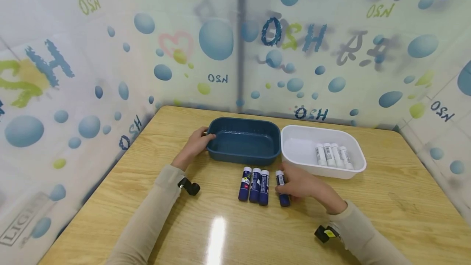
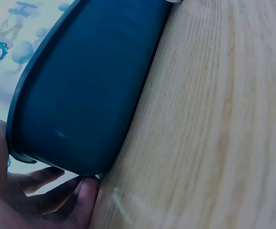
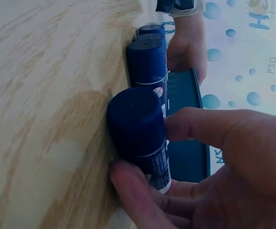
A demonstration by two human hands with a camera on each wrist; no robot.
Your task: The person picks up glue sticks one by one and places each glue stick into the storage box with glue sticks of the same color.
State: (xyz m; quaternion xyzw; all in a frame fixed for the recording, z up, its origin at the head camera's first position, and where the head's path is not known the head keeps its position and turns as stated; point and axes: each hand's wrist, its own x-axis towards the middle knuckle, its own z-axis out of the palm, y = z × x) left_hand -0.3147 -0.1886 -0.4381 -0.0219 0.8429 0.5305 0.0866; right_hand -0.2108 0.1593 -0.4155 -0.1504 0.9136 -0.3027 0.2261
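My left hand [image 1: 194,145] grips the left end of a dark blue plastic bin [image 1: 244,159], thumb over the rim and fingers along the outer wall. In the left wrist view, the fingertips [image 2: 88,191] touch the end wall low down by the table. My right hand [image 1: 301,181] pinches a blue glue stick [image 3: 135,121] with a white end, thumb on one side and fingers on the other. This glue stick lies on the table in front of the white bin [image 1: 320,171]. Left of it, three more blue glue sticks [image 1: 254,187] lie side by side.
Several white glue sticks [image 1: 329,155] lie at the right of the white bin, which stands against the blue bin's right end. The wooden table [image 1: 397,183] meets a patterned curtain [image 1: 220,52] at the back and sides.
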